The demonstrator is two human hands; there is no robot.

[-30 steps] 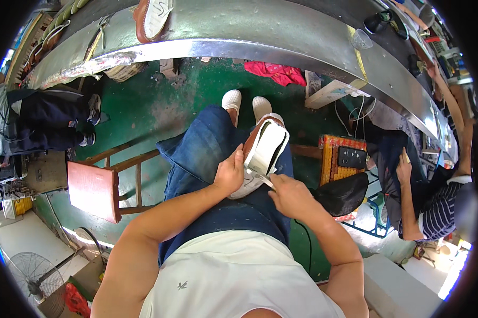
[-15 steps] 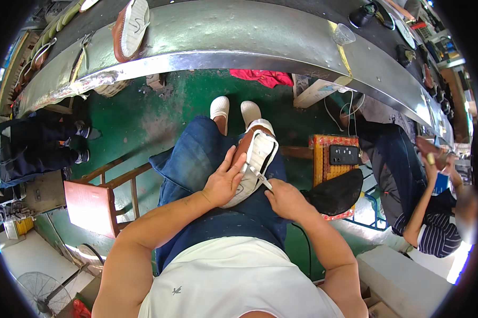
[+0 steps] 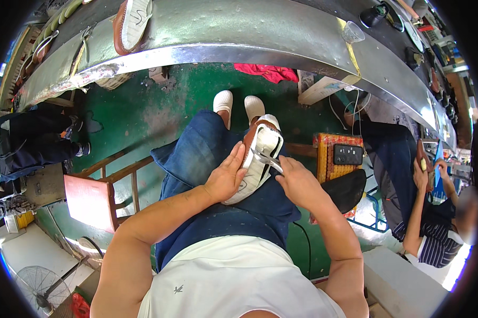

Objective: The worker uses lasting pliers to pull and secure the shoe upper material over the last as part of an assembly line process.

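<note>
You are sitting with a shoe point(image 3: 257, 159) lying sole-up across your lap, on the blue jeans point(image 3: 196, 159); your left hand point(image 3: 225, 177) is lying flat against its left side, fingers stretched along the white sole, steadying rather than clasping it; your right hand point(image 3: 297, 183) is closed around a metal tool point(image 3: 265, 158) whose tip is touching the sole, though the handle is hidden in your fist and its kind is hard to make out. A second shoe point(image 3: 133, 24) is resting on the curved metal bench point(image 3: 239, 40) above; a dark rectangular device point(image 3: 348, 155) is sitting on an orange woven stool point(image 3: 328, 164) just right of your knee; a red wooden stool point(image 3: 90, 199) is standing to your left. A person point(image 3: 429, 212) at the right rim is partly cut off.
</note>
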